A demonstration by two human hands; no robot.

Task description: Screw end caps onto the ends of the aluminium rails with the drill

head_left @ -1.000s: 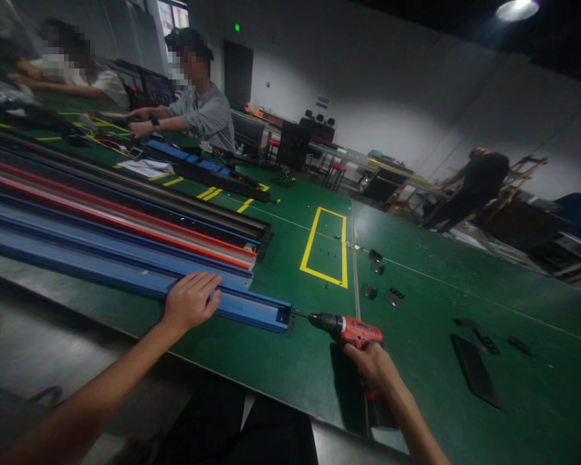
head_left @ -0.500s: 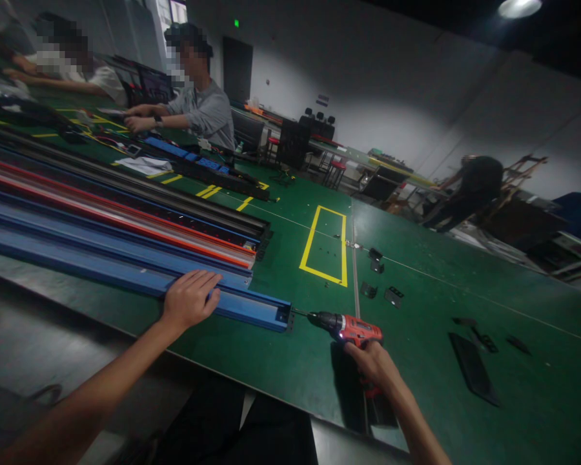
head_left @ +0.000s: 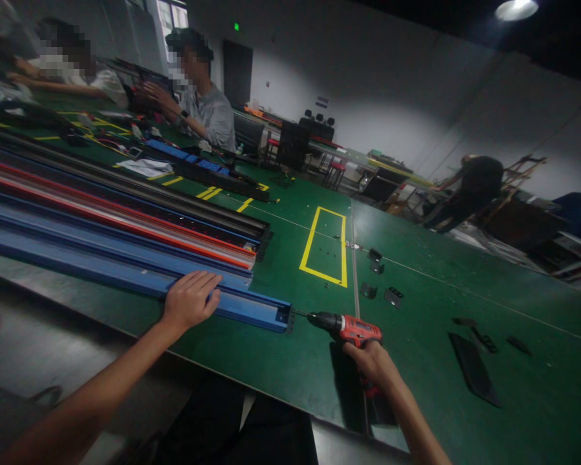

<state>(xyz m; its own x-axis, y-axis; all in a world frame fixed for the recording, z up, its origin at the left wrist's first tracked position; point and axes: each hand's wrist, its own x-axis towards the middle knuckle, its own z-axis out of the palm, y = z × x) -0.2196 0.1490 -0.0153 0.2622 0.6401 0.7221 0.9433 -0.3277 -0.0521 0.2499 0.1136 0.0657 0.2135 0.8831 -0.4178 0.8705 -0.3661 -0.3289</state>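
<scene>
A long blue metal channel (head_left: 252, 307) lies along the near side of the table, with a dark end piece (head_left: 290, 319) at its right end. My left hand (head_left: 192, 300) is closed over the channel, fingers across its top and thumb on the right. In my right hand (head_left: 374, 361) is a red and black cordless drill (head_left: 361, 330), gripped by its handle. Its long bit (head_left: 301, 314) points left and meets the end piece. Whether the tip sits in a screw is too small to tell.
Orange, blue and black channels (head_left: 213, 245) lie side by side beyond mine. Small black brackets (head_left: 394, 297) and a flat black plate (head_left: 473, 369) rest to the right. Yellow tape (head_left: 343, 252) marks a rectangle. A co-worker (head_left: 208, 110) sits across the table.
The small light on the drill has gone out. My hands, the drill and the channel stay in place. The co-worker in grey has raised both hands from the table.
</scene>
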